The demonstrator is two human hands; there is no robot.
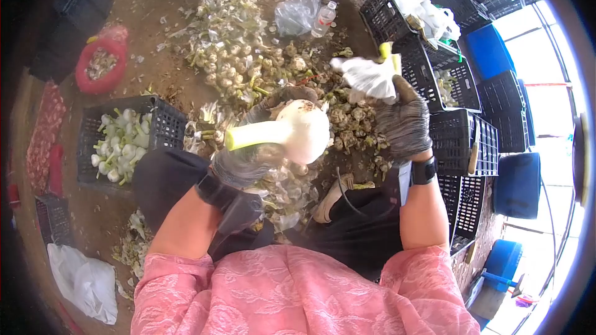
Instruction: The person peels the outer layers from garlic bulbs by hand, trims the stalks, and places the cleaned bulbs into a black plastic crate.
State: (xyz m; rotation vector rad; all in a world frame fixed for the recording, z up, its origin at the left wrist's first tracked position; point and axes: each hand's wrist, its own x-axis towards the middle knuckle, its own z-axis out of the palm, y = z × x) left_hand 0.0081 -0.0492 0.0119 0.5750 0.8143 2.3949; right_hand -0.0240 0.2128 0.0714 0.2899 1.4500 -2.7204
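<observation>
Over the lap, left hand (248,161) grips a garlic bulb (304,129), apparently mostly peeled. Right of bulb, right hand (403,121) pinches stripped skin (366,77). Left of bulb, crate (167,127) part-filled; beyond bulb, large unpeeled pile (248,56).

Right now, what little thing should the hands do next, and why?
Probably let go of the white peel pinched in the right hand, dropping it onto the scraps below. The left hand grips a bulb that already looks clean and white, like those in the crate on the left, and the peel hangs free of it.
</observation>
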